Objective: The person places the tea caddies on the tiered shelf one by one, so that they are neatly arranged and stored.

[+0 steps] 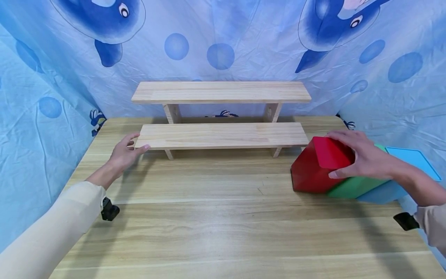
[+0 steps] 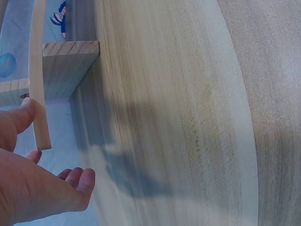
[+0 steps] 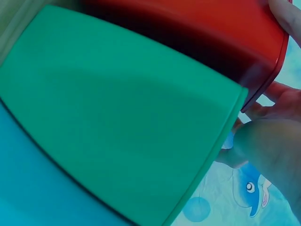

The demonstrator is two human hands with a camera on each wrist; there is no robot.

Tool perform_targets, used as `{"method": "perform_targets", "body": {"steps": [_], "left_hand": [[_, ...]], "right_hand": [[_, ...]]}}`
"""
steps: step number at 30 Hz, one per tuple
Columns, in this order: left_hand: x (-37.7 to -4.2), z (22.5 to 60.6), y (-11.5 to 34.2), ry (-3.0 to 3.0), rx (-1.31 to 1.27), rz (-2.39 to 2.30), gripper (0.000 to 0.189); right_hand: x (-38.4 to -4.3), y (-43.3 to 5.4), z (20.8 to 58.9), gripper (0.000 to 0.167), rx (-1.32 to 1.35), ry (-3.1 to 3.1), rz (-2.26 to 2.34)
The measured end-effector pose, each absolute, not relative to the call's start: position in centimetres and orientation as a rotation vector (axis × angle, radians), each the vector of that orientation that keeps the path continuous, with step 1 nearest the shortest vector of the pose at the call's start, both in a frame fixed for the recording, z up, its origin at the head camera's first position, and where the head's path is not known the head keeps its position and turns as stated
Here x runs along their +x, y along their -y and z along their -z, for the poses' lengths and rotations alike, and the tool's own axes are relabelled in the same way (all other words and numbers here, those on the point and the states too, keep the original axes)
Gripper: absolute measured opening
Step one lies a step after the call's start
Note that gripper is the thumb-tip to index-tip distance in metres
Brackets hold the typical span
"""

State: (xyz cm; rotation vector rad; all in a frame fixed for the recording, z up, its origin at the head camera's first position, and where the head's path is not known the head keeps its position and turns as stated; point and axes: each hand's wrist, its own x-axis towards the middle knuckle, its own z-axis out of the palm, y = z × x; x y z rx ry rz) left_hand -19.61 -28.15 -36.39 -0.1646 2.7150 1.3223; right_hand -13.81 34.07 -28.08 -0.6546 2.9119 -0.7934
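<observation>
A two-tier wooden shelf (image 1: 223,135) stands at the back of the table. At the left end of its lower board, my left hand (image 1: 125,153) holds the edge between thumb and index finger; the left wrist view shows the board's end (image 2: 41,127) there, with the other fingers loosely bent below. To the right, my right hand (image 1: 364,155) grips the upper part of a red box (image 1: 306,170), thumb on the near side and fingers across the far side. A green box (image 3: 127,108) and a blue box (image 1: 381,192) stand close beside the red one.
The wood-grain tabletop (image 1: 209,217) spreads out in front of the shelf. Blue cloth with whale prints (image 1: 195,23) hangs behind and on both sides. The shelf's upper board (image 1: 223,92) rises above and behind the lower one.
</observation>
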Motion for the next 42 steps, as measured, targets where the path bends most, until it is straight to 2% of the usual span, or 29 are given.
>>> {"method": "perform_targets", "body": {"steps": [24,42], "left_hand": [[-19.6,36.6,28.4,-2.713,-0.161,-1.320,0.082],[-19.7,36.2,28.2,-2.712,-0.153,-1.320,0.082]], "right_hand": [[-13.5,-30.1,25.8,0.097,-0.578,-2.744,1.067],[-14.9,-26.3,23.8,0.093,-0.683,-2.690,1.125]]}}
